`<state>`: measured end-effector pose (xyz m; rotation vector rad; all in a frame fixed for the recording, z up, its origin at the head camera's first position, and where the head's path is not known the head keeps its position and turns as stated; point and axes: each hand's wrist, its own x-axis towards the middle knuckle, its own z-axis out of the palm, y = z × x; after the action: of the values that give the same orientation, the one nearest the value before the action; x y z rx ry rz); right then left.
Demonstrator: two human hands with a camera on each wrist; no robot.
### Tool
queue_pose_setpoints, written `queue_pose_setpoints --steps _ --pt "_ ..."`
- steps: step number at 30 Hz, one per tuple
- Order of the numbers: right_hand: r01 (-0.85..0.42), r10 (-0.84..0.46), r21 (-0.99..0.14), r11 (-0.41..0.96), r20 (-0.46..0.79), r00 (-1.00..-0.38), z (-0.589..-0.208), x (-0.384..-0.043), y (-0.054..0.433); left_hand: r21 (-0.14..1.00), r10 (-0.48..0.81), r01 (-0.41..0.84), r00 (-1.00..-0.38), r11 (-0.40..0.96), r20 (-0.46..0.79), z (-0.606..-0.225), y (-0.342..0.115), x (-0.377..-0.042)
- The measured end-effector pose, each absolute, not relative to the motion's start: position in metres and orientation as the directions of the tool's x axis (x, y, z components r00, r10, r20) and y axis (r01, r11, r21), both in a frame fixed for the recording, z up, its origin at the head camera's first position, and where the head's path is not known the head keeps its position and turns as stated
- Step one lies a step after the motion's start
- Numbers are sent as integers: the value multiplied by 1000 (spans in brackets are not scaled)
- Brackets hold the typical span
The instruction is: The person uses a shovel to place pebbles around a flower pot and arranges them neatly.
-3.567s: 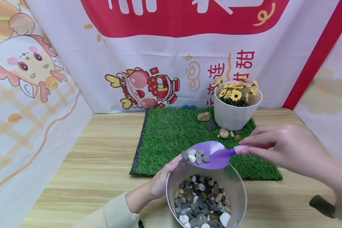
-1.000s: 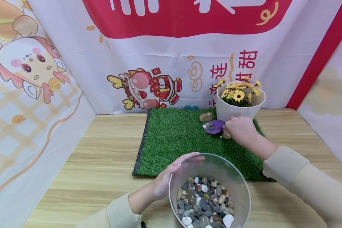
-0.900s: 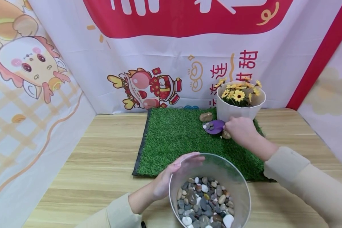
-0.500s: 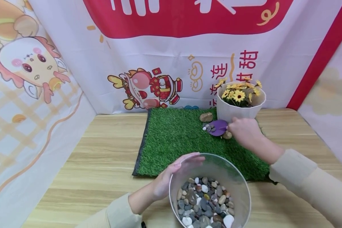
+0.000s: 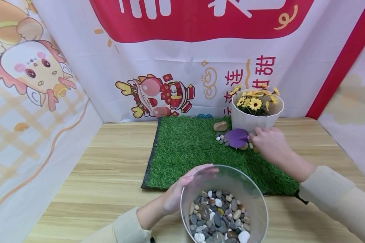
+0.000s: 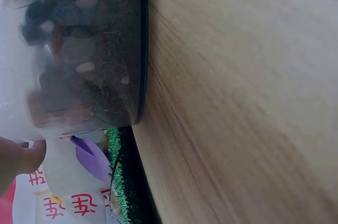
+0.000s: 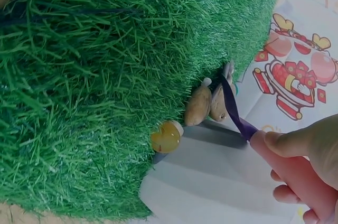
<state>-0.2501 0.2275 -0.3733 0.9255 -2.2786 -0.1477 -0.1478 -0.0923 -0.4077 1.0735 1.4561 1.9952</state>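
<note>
Purple against green, the trowel (image 5: 236, 137) slants over the grass mat (image 5: 185, 152) in the head view, my right hand (image 5: 269, 143) clamped on it just in front of the white pot (image 5: 244, 120) of yellow flowers (image 5: 254, 104). Small pebbles (image 5: 221, 139), grey and white, lie on the mat at the blade's front edge, near a larger brown stone (image 5: 220, 126). My left hand (image 5: 174, 195) rests against the clear bucket (image 5: 238, 182), its fingers straight and seen through the wall; mixed stones (image 5: 216, 219) lie inside, and the bucket stands on the wooden desk (image 5: 88, 168).

From my left wrist, the bucket's side fills the upper left, its contents blurred, with the trowel visible beyond.

From my right wrist, my fingers wrap the pink handle (image 7: 296, 174), the blade edge-on with its tip beside tan stones (image 7: 198, 106); a glossy yellow stone (image 7: 167, 137) sits by the pot
</note>
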Motion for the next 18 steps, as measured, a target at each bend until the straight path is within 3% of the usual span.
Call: queue_pose_setpoints --steps 12,18 --pt "-565 -663 374 736 568 -488 -365 -239 238 939 732 88 -604 -332 315 -407 -91 -147" --pt "-582 -640 347 736 637 -430 -361 -239 243 942 731 90 -609 -322 308 -406 -92 -146"
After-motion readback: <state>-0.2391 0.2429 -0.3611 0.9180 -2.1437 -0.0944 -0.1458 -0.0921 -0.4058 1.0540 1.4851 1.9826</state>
